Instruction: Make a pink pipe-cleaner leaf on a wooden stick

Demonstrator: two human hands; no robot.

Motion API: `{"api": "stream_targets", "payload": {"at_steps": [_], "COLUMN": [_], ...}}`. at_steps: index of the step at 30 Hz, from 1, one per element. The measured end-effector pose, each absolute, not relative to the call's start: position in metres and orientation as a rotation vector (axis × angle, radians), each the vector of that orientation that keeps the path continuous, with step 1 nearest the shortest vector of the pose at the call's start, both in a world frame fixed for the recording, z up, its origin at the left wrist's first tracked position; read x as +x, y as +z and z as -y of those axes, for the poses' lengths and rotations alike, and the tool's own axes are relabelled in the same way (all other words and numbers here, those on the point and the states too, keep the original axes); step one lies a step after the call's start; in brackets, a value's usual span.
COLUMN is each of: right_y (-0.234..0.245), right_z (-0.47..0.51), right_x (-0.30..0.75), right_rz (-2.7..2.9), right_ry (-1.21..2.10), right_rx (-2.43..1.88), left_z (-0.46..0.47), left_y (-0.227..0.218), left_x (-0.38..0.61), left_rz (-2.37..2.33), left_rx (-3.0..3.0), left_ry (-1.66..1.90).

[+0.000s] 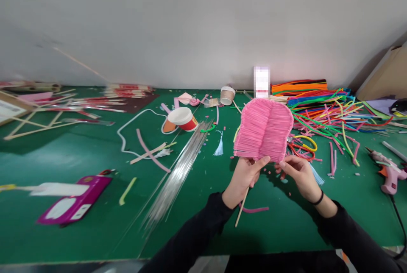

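A pink fan-shaped piece (265, 129), made of rows of fuzzy pipe cleaners with a ridge down its middle, is held upright above the green table. From its underside runs a thin wooden stick (242, 207). My left hand (243, 177) is closed around the stick at the base, its thumb on the piece's lower edge. The lower right corner is pinched between the thumb and fingers of my right hand (297, 175). Beneath the hands lies a loose pink pipe cleaner (256, 210). Scissors with red and yellow handles (307, 143) rest just behind my right hand.
Bundled colourful pipe cleaners (318, 103) fill the back right. A pink glue gun (389, 171) lies at the right. Thin metal wires (181, 175), a paper cup (182, 118) and a blue tassel (219, 143) are left of the hands. A purple packet (79, 199) lies further left.
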State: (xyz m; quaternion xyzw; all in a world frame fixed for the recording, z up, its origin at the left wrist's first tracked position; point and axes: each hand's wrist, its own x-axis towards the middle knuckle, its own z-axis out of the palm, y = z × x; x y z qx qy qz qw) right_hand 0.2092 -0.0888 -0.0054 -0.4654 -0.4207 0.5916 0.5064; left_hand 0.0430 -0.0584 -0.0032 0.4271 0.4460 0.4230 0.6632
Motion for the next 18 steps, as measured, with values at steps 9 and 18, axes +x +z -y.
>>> {"api": "stream_targets", "payload": {"at_steps": [9, 18], "right_y": [-0.0055, -0.0115], "right_z": [0.0869, 0.0861], "right_x": [0.2069, 0.2112], "right_rz": [1.012, 1.065], "right_ry": [1.388, 1.385], "right_rx": [-1.206, -1.267], "left_z": [0.0586, 0.0585], "left_y": [-0.003, -0.001], "left_x": [0.0448, 0.0471], "left_rz": [-1.019, -1.034], "left_rx": [0.989, 1.058], "left_ry": [0.927, 0.864]}}
